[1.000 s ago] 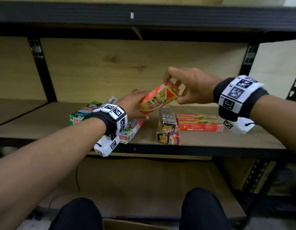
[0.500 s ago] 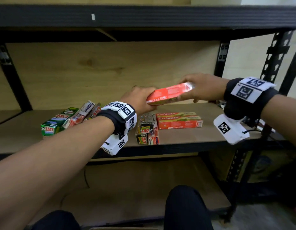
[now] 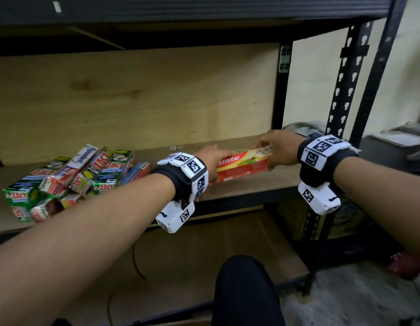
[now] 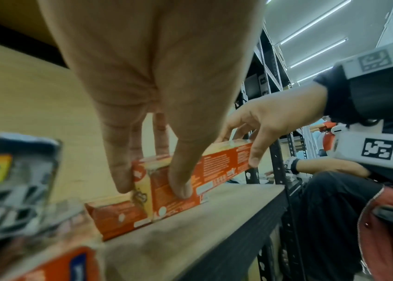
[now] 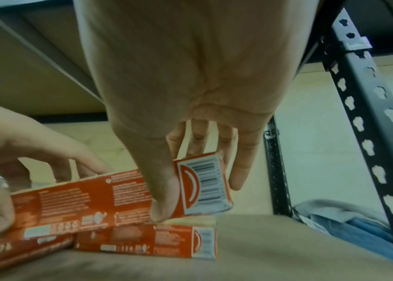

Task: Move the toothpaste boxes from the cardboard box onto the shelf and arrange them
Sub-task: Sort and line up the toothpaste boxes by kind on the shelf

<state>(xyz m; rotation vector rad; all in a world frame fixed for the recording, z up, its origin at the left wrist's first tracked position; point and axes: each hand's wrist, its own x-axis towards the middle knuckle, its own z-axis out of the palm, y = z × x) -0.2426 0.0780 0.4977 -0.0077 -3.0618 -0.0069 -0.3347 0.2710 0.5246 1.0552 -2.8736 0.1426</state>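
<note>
Wooden shelf point(image 3: 263, 182) in metal rack: L hand point(image 4: 157, 106) and R hand point(image 5: 190, 91) each pinch one end of red Colgate box point(image 3: 243, 164), thumb front, fingers behind, lowering onto two red boxes point(image 5: 147, 241) below. Judged light, thin-walled, crushable; hold at ends. Loose mixed boxes point(image 3: 70, 177) lie left.

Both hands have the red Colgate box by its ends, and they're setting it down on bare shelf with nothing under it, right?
Not quite. Both the left hand and the right hand do hold the red Colgate box by its ends, but the shelf under it is not bare: the right wrist view shows another red box lying beneath it.
</note>
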